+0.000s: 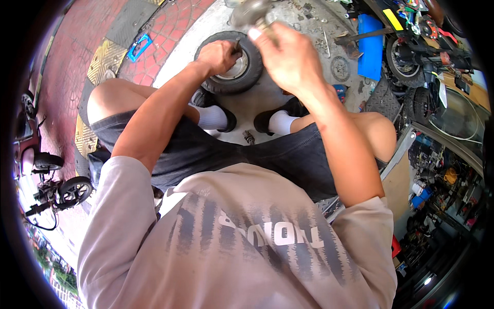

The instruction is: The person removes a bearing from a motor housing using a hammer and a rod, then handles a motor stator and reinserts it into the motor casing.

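Note:
A small wheel with a black tyre [251, 77] lies flat on the concrete just beyond my feet. My left hand [218, 55] is closed over its hub, gripping a short dark rod-like tool [237, 47] that looks like a punch; its lower end is hidden. Raised to the right of the wheel, my right hand [290, 56] is wrapped around the handle of a hammer. The hammer head [250, 13] is smeared by motion and sits higher than the wheel. A small metal part [248, 137] rests on the floor between my shoes.
A blue frame-shaped item [139, 48] lies on the red paving, past yellow-and-black ramps [107, 61]. At the right are a blue panel [370, 47], a loose sprocket-like disc [340, 68], another wheel [404, 64] and cluttered tools. Parked motorcycles [72, 193] stand on the left.

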{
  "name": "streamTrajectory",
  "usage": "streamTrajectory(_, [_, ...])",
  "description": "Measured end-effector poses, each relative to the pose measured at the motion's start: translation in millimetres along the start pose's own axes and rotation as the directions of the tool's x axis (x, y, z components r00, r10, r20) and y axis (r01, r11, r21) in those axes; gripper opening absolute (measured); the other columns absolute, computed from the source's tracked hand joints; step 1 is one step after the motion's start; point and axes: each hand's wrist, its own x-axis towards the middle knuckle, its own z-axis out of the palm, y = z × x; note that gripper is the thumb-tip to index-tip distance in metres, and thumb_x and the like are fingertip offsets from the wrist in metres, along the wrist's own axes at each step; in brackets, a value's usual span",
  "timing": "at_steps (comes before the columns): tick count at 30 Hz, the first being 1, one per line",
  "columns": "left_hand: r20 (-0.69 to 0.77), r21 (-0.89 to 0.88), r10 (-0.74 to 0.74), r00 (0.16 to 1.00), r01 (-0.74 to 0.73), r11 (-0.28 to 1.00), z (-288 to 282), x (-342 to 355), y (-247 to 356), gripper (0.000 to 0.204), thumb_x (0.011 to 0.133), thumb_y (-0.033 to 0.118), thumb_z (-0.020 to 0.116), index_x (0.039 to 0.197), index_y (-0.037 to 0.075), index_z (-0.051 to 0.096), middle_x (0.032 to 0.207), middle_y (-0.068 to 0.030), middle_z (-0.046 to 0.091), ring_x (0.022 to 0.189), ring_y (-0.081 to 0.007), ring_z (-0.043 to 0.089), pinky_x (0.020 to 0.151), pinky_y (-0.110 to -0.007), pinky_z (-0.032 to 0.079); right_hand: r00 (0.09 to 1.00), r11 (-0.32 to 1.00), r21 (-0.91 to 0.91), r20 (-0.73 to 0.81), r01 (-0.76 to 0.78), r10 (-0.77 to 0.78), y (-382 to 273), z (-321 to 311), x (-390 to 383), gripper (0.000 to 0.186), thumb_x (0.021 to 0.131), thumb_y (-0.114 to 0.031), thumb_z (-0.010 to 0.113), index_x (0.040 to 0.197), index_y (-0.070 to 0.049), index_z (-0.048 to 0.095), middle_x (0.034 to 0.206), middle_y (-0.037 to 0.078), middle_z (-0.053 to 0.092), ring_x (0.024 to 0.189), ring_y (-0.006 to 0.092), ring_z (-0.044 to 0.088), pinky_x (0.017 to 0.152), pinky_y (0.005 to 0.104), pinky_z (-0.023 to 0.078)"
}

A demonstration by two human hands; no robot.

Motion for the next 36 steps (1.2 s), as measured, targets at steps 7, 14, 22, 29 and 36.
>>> streamTrajectory(7, [-0.064, -0.126, 0.028, 0.998, -0.036, 0.991, 12, -1, -14, 0.032, 0.099, 0.037, 0.061, 0.112, 0.01, 0.074, 0.096, -0.0216, 0.075, 0.096, -0.0418, 0.072, 0.086, -0.051, 0.056, 0.995, 0.994, -0.093, 0.087, -0.049, 0.057, 4, -3, 5, 0.05, 0.101, -0.048, 0.062, 0.095, 0.001, 0.071, 0.088, 0.029, 0.073, 0.089, 0.049, 0.072, 0.08, 0.0566, 0.055])
streamTrajectory(14, [-0.067, -0.142, -0.097, 0.993, 0.086, 0.986, 0, -2, -29, 0.034, 0.098, 0.04, 0.064, 0.113, 0.013, 0.078, 0.103, -0.0206, 0.077, 0.102, -0.0394, 0.073, 0.091, -0.049, 0.056, 0.994, 0.995, 0.016, -0.039, 0.1, -0.099, -12, -6, 8, 0.046, 0.1, -0.044, 0.067, 0.089, 0.0, 0.067, 0.076, 0.027, 0.069, 0.079, 0.0503, 0.069, 0.072, 0.0581, 0.053])
streamTrajectory(22, [-0.039, -0.044, -0.076, 0.996, 0.074, 0.996, -5, -3, -16, 0.037, 0.098, 0.042, 0.063, 0.11, 0.01, 0.078, 0.107, -0.0221, 0.076, 0.104, -0.0396, 0.073, 0.091, -0.05, 0.057, 0.996, 0.995, -0.089, 0.077, 0.039, -0.032, -17, 7, 5, 0.045, 0.102, -0.044, 0.062, 0.097, 0.0, 0.07, 0.085, 0.027, 0.073, 0.087, 0.0478, 0.072, 0.08, 0.0567, 0.055])
streamTrajectory(29, [-0.032, -0.093, -0.102, 0.994, 0.099, 0.991, 2, -10, -17, 0.037, 0.098, 0.04, 0.062, 0.109, 0.007, 0.074, 0.099, -0.0241, 0.074, 0.099, -0.044, 0.071, 0.086, -0.053, 0.055, 0.993, 0.99, -0.139, 0.104, -0.032, 0.047, -8, 3, 11, 0.051, 0.102, -0.048, 0.059, 0.098, 0.001, 0.071, 0.091, 0.028, 0.074, 0.093, 0.0482, 0.072, 0.084, 0.0561, 0.056])
streamTrajectory(36, [0.003, -0.042, -0.007, 1.0, 0.007, 0.999, 11, -22, -15, 0.034, 0.099, 0.038, 0.06, 0.108, 0.008, 0.074, 0.101, -0.0233, 0.074, 0.099, -0.0434, 0.071, 0.087, -0.054, 0.056, 0.992, 0.993, -0.023, -0.05, 0.117, -0.118, -8, 2, 4, 0.055, 0.102, -0.051, 0.064, 0.088, 0.003, 0.063, 0.072, 0.028, 0.063, 0.072, 0.0488, 0.066, 0.066, 0.0528, 0.05])
